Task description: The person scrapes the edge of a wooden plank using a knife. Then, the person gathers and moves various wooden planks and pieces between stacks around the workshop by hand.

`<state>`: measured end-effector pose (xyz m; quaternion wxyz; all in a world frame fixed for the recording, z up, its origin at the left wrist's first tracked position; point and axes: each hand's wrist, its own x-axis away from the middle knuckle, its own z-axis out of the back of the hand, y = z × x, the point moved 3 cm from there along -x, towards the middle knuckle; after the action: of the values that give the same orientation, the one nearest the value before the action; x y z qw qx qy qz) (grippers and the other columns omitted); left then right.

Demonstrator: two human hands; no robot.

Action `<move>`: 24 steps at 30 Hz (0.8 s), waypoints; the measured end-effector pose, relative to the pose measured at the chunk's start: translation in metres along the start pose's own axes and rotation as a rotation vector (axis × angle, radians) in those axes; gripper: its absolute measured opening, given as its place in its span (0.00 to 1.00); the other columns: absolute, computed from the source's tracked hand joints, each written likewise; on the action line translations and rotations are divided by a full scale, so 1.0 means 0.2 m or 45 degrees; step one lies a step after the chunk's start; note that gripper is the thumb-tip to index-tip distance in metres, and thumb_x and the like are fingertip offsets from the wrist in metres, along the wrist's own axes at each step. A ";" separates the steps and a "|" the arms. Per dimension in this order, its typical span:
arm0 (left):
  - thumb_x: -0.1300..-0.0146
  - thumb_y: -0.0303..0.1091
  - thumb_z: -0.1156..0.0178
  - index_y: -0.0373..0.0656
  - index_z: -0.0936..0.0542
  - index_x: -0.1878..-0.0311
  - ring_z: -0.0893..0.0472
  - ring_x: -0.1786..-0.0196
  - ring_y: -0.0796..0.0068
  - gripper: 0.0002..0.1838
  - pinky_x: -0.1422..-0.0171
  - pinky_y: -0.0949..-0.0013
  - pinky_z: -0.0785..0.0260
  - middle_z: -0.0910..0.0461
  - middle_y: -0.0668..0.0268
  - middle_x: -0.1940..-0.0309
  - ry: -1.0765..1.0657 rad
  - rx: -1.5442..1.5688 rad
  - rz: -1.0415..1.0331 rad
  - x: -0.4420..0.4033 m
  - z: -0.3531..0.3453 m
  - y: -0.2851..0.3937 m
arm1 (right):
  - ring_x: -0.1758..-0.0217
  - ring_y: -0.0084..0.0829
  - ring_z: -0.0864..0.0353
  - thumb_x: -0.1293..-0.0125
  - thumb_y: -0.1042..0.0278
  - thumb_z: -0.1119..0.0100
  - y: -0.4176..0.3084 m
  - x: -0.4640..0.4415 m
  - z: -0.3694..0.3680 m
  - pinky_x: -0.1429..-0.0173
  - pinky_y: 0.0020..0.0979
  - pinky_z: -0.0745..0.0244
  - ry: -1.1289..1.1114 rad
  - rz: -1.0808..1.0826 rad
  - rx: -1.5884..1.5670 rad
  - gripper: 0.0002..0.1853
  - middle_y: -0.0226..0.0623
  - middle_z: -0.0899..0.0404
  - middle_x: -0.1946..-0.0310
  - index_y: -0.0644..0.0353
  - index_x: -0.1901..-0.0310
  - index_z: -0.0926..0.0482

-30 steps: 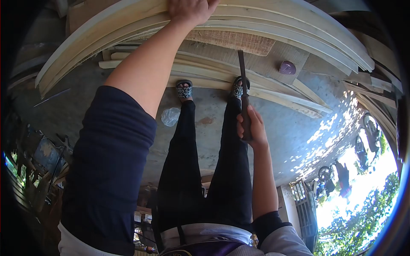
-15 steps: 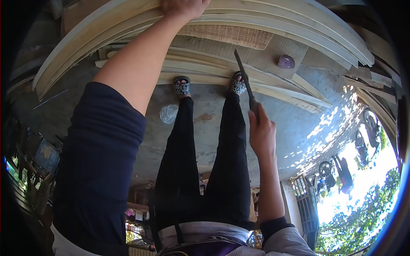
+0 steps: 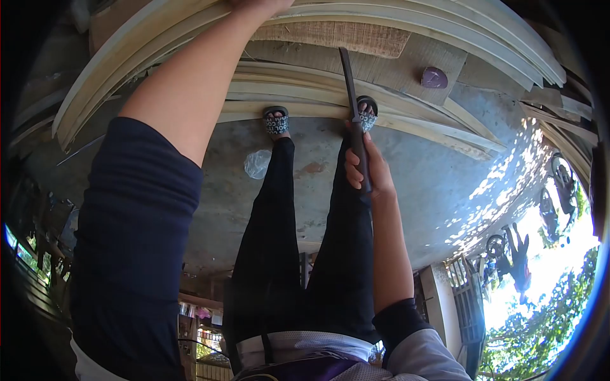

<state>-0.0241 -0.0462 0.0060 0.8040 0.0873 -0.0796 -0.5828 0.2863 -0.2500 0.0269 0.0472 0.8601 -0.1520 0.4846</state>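
At the top edge, my left hand (image 3: 264,5) lies on the stacked curved wooden strips (image 3: 406,20); its fingers are cut off by the frame. My right hand (image 3: 370,166) is wrapped round the dark handle of a long, narrow blade-like tool (image 3: 349,86), which points up and slightly left over my foot. The tool's tip lies in front of a wooden board (image 3: 432,54) under the strips and touches nothing that I can make out. A rough brown wood piece (image 3: 337,37) is just beyond the tip.
A purple object (image 3: 434,77) sits on the board. More long wooden strips (image 3: 445,130) lie on the concrete floor (image 3: 406,222) by my sandals (image 3: 276,122). A clear plastic bag (image 3: 257,164) is left of my legs. Bicycles (image 3: 499,251) stand at the right.
My left hand has shifted left and up along the strips. My right hand swung the tool out to the right, then back inward and upward, with its grip kept.
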 end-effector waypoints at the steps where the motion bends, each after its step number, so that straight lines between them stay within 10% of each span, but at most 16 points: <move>1: 0.30 0.60 0.56 0.43 0.24 0.41 0.30 0.34 0.54 0.30 0.28 0.50 0.44 0.26 0.55 0.39 0.020 0.002 -0.002 0.00 0.00 0.00 | 0.87 0.21 0.35 0.21 0.47 0.64 0.02 -0.01 0.01 0.85 0.24 0.37 -0.075 -0.024 -0.139 0.24 0.29 0.33 0.78 0.49 0.32 0.36; 4: 0.30 0.59 0.55 0.43 0.23 0.42 0.29 0.35 0.54 0.30 0.29 0.50 0.42 0.26 0.55 0.40 0.088 -0.007 -0.009 0.01 -0.02 -0.01 | 0.87 0.23 0.34 0.21 0.48 0.63 0.08 -0.03 -0.04 0.85 0.25 0.36 -0.232 -0.054 -0.451 0.23 0.30 0.32 0.78 0.50 0.33 0.34; 7: 0.30 0.59 0.55 0.43 0.24 0.41 0.29 0.35 0.54 0.30 0.28 0.50 0.43 0.26 0.55 0.39 0.122 -0.037 -0.012 0.01 -0.03 -0.01 | 0.86 0.22 0.31 0.22 0.50 0.57 0.04 -0.01 -0.09 0.88 0.23 0.38 0.395 0.165 0.728 0.23 0.28 0.31 0.79 0.54 0.33 0.33; 11: 0.29 0.60 0.56 0.43 0.25 0.40 0.30 0.34 0.53 0.31 0.27 0.50 0.44 0.27 0.55 0.38 0.122 -0.074 -0.022 0.00 -0.06 -0.02 | 0.72 0.50 0.16 0.27 0.62 0.47 -0.06 0.17 -0.13 0.68 0.40 0.23 0.752 0.695 1.952 0.20 0.53 0.18 0.72 0.64 0.39 0.26; 18: 0.29 0.60 0.57 0.43 0.25 0.40 0.30 0.35 0.53 0.31 0.27 0.49 0.44 0.27 0.54 0.38 0.137 -0.053 -0.027 0.00 -0.05 -0.02 | 0.57 0.60 0.19 0.28 0.63 0.47 -0.14 0.13 -0.26 0.57 0.46 0.23 0.848 0.369 1.984 0.21 0.64 0.20 0.63 0.67 0.39 0.26; 24: 0.29 0.59 0.56 0.42 0.23 0.42 0.28 0.36 0.54 0.30 0.29 0.50 0.42 0.23 0.55 0.43 0.142 -0.051 -0.041 0.01 -0.03 0.00 | 0.67 0.60 0.18 0.27 0.58 0.48 0.06 -0.03 -0.16 0.63 0.53 0.24 0.909 0.722 1.931 0.23 0.60 0.19 0.72 0.60 0.36 0.29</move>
<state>-0.0228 -0.0480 -0.0005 0.7993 0.1047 -0.0213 -0.5913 0.2524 -0.2517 0.0376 -0.6132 0.3872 0.0264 0.6880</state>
